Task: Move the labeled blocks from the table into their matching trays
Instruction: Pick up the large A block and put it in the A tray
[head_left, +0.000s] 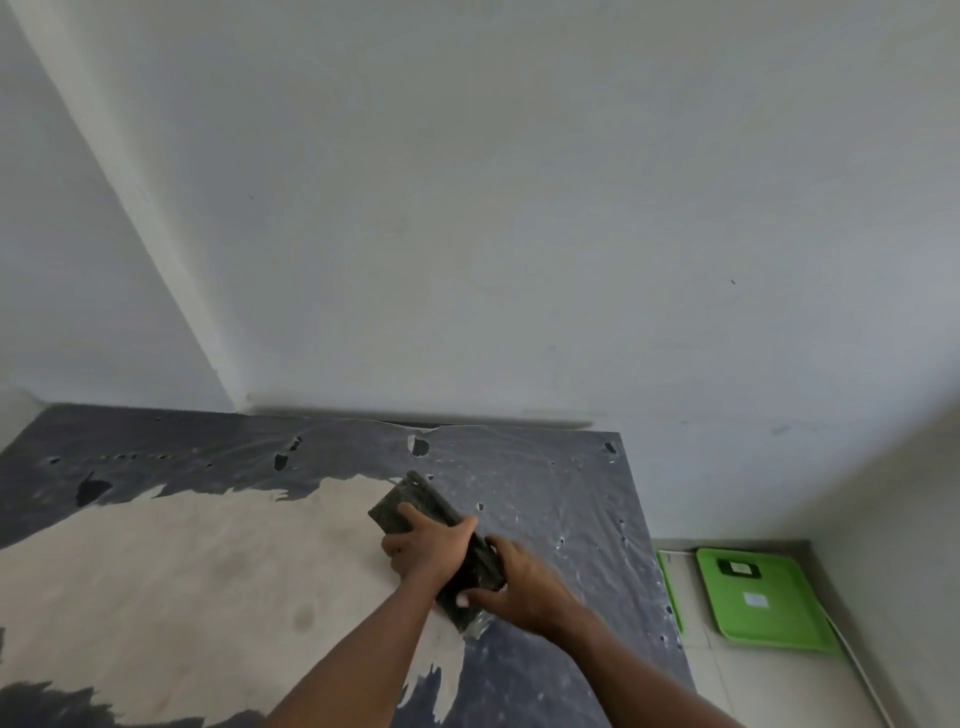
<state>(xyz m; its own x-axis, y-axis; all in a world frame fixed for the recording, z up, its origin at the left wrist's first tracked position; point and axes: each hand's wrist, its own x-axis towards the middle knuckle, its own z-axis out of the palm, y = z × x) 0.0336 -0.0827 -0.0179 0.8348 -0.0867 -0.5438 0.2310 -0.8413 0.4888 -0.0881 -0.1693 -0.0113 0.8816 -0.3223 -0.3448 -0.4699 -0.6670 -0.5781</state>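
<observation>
Got both hands on one long dark block (415, 506) lying on the worktop (182, 561): left hand (428, 545) wrapped over its middle, right hand (511, 584) with fingers (462, 601) closed round the near end. It looks barely off the surface, if at all. The green tray (769, 618) sits on the floor off to the right with only small labels showing in it, so I reckon we're early on and this block hasn't been delivered yet.

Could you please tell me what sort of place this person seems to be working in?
Probably a bare, makeshift indoor work corner: plain white walls, a worn table with torn dark plastic sheeting, and a bright green plastic tray on the tiled floor. Both hands grip a dark rectangular block.
</observation>
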